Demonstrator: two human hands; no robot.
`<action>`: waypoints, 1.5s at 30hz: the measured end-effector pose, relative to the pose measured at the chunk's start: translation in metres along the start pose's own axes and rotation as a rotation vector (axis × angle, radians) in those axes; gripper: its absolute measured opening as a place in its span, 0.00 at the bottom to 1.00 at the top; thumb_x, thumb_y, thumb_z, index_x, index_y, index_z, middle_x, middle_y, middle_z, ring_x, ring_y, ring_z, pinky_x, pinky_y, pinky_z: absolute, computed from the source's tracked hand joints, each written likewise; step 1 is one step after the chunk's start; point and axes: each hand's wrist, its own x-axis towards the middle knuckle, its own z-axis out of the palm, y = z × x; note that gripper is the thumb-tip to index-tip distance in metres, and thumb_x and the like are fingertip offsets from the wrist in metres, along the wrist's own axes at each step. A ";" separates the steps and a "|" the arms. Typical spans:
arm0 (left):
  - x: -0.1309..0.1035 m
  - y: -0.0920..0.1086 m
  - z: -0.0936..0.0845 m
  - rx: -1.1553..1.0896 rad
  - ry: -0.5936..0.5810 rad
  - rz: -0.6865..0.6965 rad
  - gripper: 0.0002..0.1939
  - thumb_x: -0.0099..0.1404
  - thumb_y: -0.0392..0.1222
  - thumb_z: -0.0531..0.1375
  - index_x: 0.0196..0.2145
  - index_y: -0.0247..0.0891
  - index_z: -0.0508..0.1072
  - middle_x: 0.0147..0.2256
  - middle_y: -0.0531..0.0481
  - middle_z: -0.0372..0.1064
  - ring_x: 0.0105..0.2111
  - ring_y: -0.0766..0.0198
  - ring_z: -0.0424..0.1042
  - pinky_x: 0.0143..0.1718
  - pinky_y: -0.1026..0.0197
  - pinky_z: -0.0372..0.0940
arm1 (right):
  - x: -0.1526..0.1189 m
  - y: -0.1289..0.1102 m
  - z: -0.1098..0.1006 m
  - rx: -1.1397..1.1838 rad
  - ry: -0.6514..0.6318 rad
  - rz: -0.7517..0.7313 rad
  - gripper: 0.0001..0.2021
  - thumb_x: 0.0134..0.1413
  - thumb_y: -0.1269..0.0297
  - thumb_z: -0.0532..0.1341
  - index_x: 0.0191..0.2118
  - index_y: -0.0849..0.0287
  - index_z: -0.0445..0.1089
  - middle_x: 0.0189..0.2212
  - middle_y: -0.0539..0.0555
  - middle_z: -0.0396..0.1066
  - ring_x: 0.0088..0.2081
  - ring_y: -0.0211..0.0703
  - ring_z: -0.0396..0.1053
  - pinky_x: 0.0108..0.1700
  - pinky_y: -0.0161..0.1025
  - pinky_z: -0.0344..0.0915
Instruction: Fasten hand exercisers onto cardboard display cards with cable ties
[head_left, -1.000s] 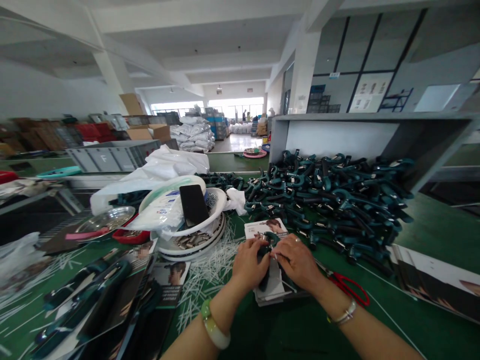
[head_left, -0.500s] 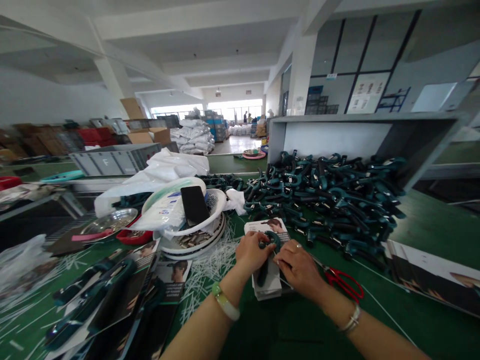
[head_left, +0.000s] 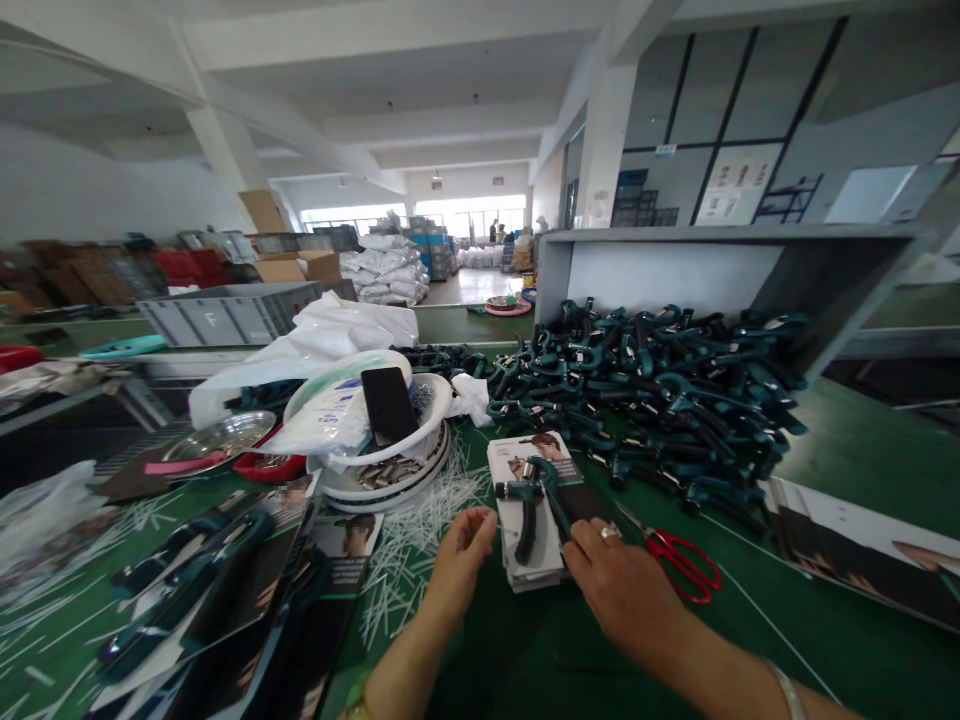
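A teal hand grip strengthener (head_left: 527, 525) with black handles lies on a stack of printed cards (head_left: 517, 578) in front of me. My right hand (head_left: 619, 575) has its fingers closed at the lower end of the right handle, beside the stack's edge. My left hand (head_left: 459, 560) is left of the stack, apart from the strengthener. Its fingers are curled with thumb near forefinger, and whatever may be between them is too small to make out. Thin white plastic ties (head_left: 409, 545) are scattered left of that hand.
Red-handled scissors (head_left: 686, 565) lie right of my right hand. Behind, many strengtheners (head_left: 652, 380) spill from a tipped grey crate (head_left: 735, 237). White bowls (head_left: 375, 500) holding metal parts and a phone (head_left: 388, 405) stand left. Carded strengtheners (head_left: 217, 590) lie front left, more cards (head_left: 855, 540) right.
My left hand has let go of the strengthener and moved left and down. My right hand has shifted slightly down and right, and the strengthener is less covered.
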 end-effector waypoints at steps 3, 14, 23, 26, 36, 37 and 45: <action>-0.008 -0.005 0.002 -0.084 -0.077 0.076 0.21 0.52 0.56 0.63 0.33 0.34 0.73 0.29 0.49 0.72 0.29 0.63 0.70 0.32 0.62 0.65 | 0.002 -0.007 0.002 -0.056 0.052 -0.037 0.14 0.43 0.84 0.54 0.32 0.61 0.70 0.34 0.61 0.70 0.36 0.53 0.68 0.24 0.39 0.63; 0.001 0.007 0.023 0.376 -0.080 0.489 0.06 0.60 0.40 0.58 0.30 0.39 0.76 0.28 0.51 0.72 0.26 0.67 0.68 0.30 0.65 0.63 | 0.038 0.008 0.015 0.567 0.220 0.122 0.06 0.57 0.71 0.55 0.38 0.60 0.68 0.33 0.55 0.74 0.36 0.43 0.72 0.39 0.38 0.67; 0.002 0.002 0.025 0.404 -0.015 0.507 0.07 0.62 0.38 0.57 0.31 0.40 0.76 0.30 0.51 0.73 0.30 0.66 0.70 0.32 0.66 0.64 | 0.039 0.005 0.021 0.820 0.242 0.325 0.07 0.55 0.66 0.56 0.36 0.59 0.70 0.28 0.53 0.73 0.28 0.41 0.69 0.30 0.36 0.64; 0.002 0.002 0.027 0.394 -0.005 0.506 0.07 0.62 0.39 0.57 0.31 0.40 0.76 0.30 0.50 0.73 0.31 0.65 0.71 0.33 0.65 0.65 | 0.039 0.006 0.017 0.782 0.203 0.300 0.08 0.56 0.65 0.55 0.35 0.58 0.70 0.29 0.54 0.73 0.30 0.42 0.69 0.31 0.37 0.64; 0.003 0.000 0.027 0.375 -0.001 0.541 0.07 0.62 0.38 0.58 0.32 0.40 0.76 0.30 0.50 0.74 0.31 0.65 0.71 0.33 0.65 0.65 | 0.041 0.010 0.017 0.798 0.127 0.243 0.09 0.57 0.66 0.54 0.35 0.58 0.72 0.34 0.54 0.75 0.36 0.43 0.71 0.39 0.39 0.65; 0.003 -0.001 0.027 0.365 -0.005 0.537 0.06 0.62 0.38 0.58 0.31 0.40 0.76 0.30 0.50 0.74 0.31 0.65 0.71 0.34 0.65 0.66 | 0.043 0.011 0.015 0.806 0.092 0.241 0.09 0.56 0.66 0.55 0.35 0.58 0.73 0.33 0.54 0.75 0.36 0.43 0.71 0.39 0.39 0.65; 0.001 0.000 0.026 0.316 -0.073 0.447 0.08 0.61 0.43 0.59 0.34 0.40 0.77 0.32 0.50 0.75 0.31 0.64 0.72 0.34 0.64 0.67 | 0.050 0.017 0.007 0.823 -0.026 0.240 0.06 0.51 0.69 0.58 0.30 0.57 0.74 0.28 0.50 0.75 0.31 0.41 0.70 0.34 0.35 0.62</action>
